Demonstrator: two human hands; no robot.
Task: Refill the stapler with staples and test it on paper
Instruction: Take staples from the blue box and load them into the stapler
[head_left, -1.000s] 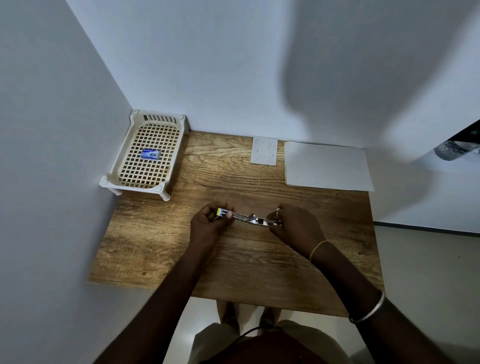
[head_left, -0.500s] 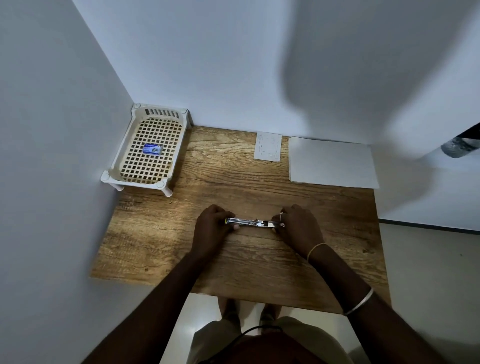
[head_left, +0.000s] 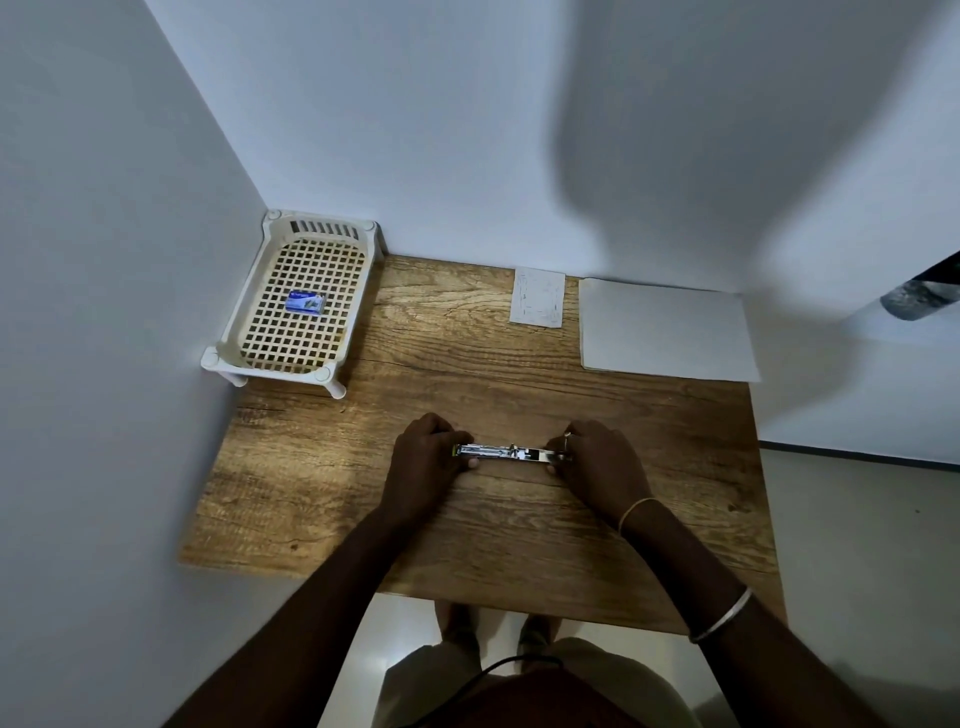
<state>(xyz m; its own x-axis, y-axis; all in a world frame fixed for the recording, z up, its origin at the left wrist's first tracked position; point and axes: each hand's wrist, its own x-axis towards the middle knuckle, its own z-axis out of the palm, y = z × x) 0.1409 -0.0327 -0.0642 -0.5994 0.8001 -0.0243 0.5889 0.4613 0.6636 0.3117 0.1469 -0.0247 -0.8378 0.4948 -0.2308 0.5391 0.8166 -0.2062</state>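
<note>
A metal stapler (head_left: 506, 453) lies stretched out flat, opened wide, on the wooden table (head_left: 322, 467). My left hand (head_left: 423, 460) grips its left end, where a bit of yellow shows. My right hand (head_left: 597, 462) grips its right end. A small blue staple box (head_left: 306, 302) lies in the cream plastic basket (head_left: 244, 306) at the back left. A stack of white paper (head_left: 662, 330) lies at the back right, with a small white paper slip (head_left: 539, 297) to its left.
White walls close in the table on the left and at the back. The table's right edge drops to a light floor. A dark object (head_left: 919, 296) juts in at the far right. My feet (head_left: 498, 629) show below the front edge.
The stapler has spread from slightly angled to flat and level on the table, my hands drawing a little further apart. The yellow end is now mostly covered by my left hand.
</note>
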